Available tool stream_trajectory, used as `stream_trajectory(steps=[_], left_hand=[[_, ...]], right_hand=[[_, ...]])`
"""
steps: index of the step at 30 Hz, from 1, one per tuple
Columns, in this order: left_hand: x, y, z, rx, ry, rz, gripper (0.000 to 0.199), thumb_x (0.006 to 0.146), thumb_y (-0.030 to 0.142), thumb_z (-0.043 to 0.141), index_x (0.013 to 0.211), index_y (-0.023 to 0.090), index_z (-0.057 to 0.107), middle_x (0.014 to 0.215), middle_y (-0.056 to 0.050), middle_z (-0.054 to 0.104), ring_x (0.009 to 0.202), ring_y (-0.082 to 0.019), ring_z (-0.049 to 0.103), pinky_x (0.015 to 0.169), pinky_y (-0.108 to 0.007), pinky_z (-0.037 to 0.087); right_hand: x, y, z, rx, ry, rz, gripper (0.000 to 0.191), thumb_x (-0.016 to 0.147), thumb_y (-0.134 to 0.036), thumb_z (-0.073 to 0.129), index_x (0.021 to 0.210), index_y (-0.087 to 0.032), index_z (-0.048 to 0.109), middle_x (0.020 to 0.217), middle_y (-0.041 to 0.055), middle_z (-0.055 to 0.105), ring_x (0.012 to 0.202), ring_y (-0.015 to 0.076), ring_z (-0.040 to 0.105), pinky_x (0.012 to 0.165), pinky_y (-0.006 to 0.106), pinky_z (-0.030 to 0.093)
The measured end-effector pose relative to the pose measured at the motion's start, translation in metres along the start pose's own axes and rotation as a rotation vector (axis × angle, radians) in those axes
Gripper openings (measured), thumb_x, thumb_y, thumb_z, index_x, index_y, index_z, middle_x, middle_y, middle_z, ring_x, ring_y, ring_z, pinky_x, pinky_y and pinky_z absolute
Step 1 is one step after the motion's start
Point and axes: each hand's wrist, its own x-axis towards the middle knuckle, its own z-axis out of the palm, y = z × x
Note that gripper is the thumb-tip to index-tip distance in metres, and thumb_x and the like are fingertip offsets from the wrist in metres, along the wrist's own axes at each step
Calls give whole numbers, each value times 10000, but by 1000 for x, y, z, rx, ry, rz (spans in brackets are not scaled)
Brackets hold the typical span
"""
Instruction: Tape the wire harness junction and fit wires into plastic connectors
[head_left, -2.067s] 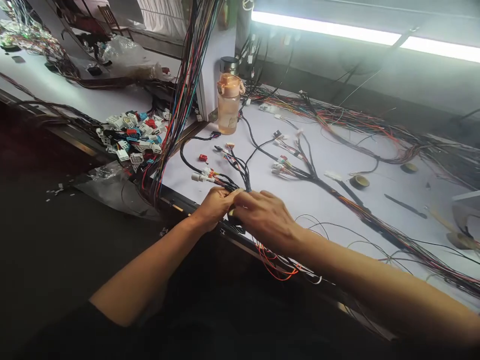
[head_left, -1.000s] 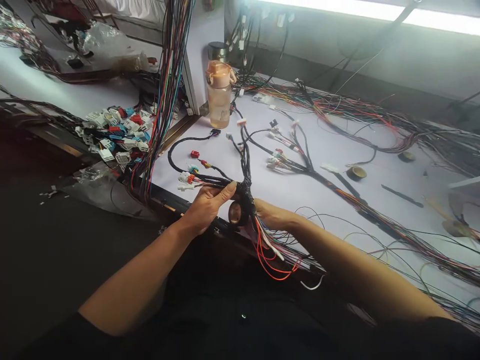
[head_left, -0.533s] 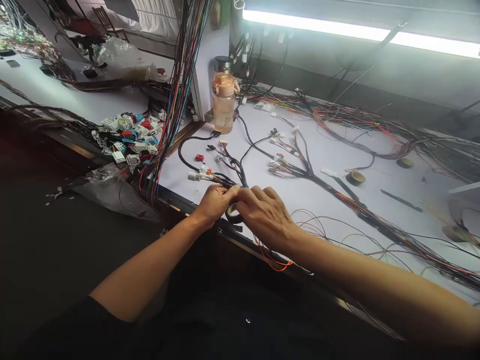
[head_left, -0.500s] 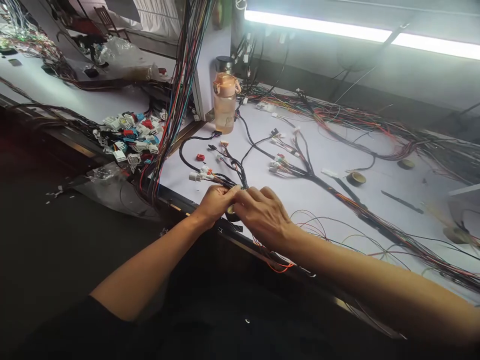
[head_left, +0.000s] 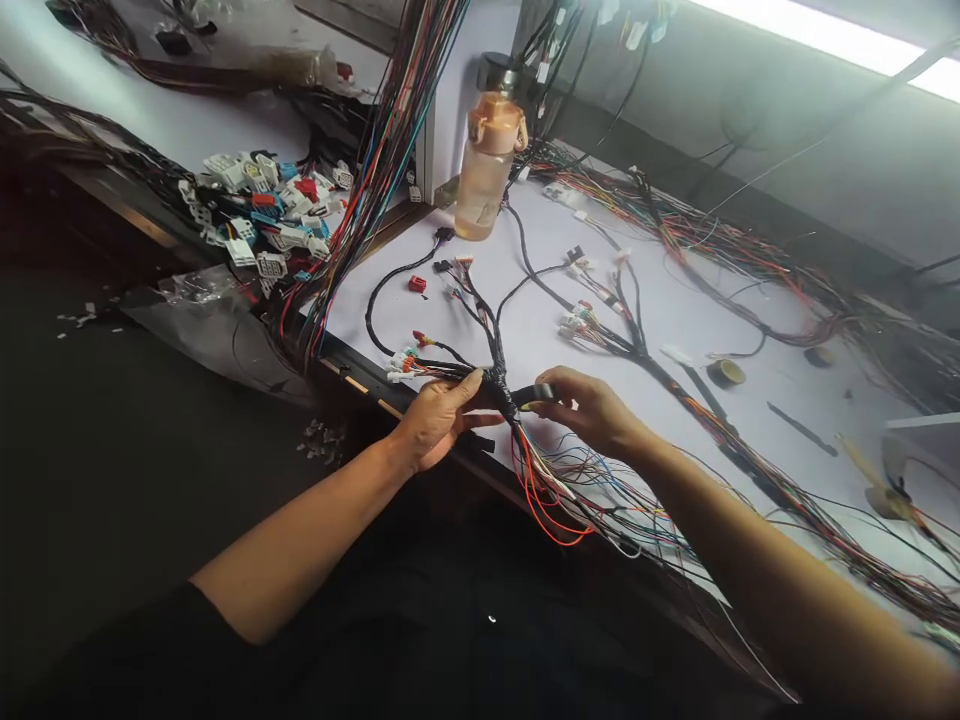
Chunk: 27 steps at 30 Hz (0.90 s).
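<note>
My left hand (head_left: 441,420) is closed on a wire harness (head_left: 501,375) at the table's front edge, thumb on top where several black-wrapped branches meet. To its right, my right hand (head_left: 589,408) grips a roll of black tape (head_left: 541,392) between thumb and fingers. A strip of tape runs from the roll to the harness trunk. Below the wrapped part, loose red, white and dark wires (head_left: 551,490) fan out to the right. White and orange connectors (head_left: 403,365) end the left branch, and a small red connector (head_left: 417,284) lies apart on the table.
A water bottle (head_left: 487,165) stands behind the harness. At the left are a pile of connectors (head_left: 270,205) and a hanging wire bundle (head_left: 390,130). A second harness (head_left: 675,390) crosses the table on the right, near a tape roll (head_left: 726,374). More wires (head_left: 720,260) lie along the back.
My right hand has drawn away to the right from my left hand, bringing the tape roll and strip into view. The camera view has shifted, and more of the wrapped trunk shows.
</note>
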Motion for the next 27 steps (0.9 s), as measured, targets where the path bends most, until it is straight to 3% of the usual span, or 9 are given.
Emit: stream_trajectory(steps=[2, 4, 8, 10, 14, 18, 22, 27], left_hand=[[-3, -4, 4, -27, -68, -43, 352, 800, 387, 713, 1073, 171, 663, 1038, -95, 666, 948, -219, 627, 785, -345, 540], [-4, -10, 6, 22, -61, -24, 330, 779, 336, 743, 1038, 143, 679, 997, -99, 676, 927, -204, 630, 812, -315, 524], [-1, -18, 6, 82, -23, 7, 337, 753, 322, 767, 1025, 136, 694, 962, -95, 689, 889, -198, 643, 860, -315, 502], [0, -18, 4, 101, -37, -5, 358, 741, 341, 774, 1026, 138, 695, 972, -99, 690, 885, -212, 647, 854, -329, 505], [1, -14, 3, 143, -30, 1, 357, 731, 327, 782, 1031, 155, 694, 980, -83, 691, 890, -209, 646, 843, -323, 508], [0, -13, 6, 159, -6, -21, 321, 733, 293, 784, 1017, 172, 698, 968, -63, 692, 862, -180, 643, 796, -285, 512], [0, -12, 9, 192, 8, -82, 296, 739, 286, 775, 991, 149, 701, 968, -80, 689, 887, -189, 638, 788, -273, 506], [-1, -12, 15, 170, 73, -78, 327, 697, 270, 809, 981, 151, 698, 988, -77, 686, 902, -177, 632, 837, -262, 490]], right_hand=[[-3, -1, 6, 45, -16, 65, 216, 852, -368, 603, 877, -154, 592, 779, 8, 600, 688, 101, 505, 648, 256, 394], [-5, -5, 4, 96, -73, 98, 241, 859, -356, 590, 979, -148, 583, 834, 29, 635, 741, 117, 553, 704, 279, 432], [-3, -10, -7, 233, -283, 99, 545, 862, -388, 587, 1342, -186, 426, 1178, 101, 606, 1024, 170, 577, 892, 351, 460], [2, -12, -9, 255, -320, 94, 581, 870, -438, 567, 1375, -197, 411, 1273, 113, 554, 1111, 189, 543, 930, 360, 451], [13, -15, -5, 265, -411, 111, 486, 894, -501, 494, 1199, -133, 578, 1002, 79, 640, 876, 153, 579, 787, 301, 480], [18, -18, -9, 299, -496, 119, 364, 881, -446, 531, 1006, -122, 639, 750, 12, 582, 678, 96, 507, 633, 234, 432], [21, -20, -16, 319, -580, 172, 216, 860, -303, 524, 953, -124, 600, 702, -11, 542, 640, 88, 496, 583, 214, 415], [29, -22, -18, 42, -533, 31, 214, 840, -264, 522, 962, -141, 648, 731, -16, 560, 639, 79, 452, 581, 206, 364]])
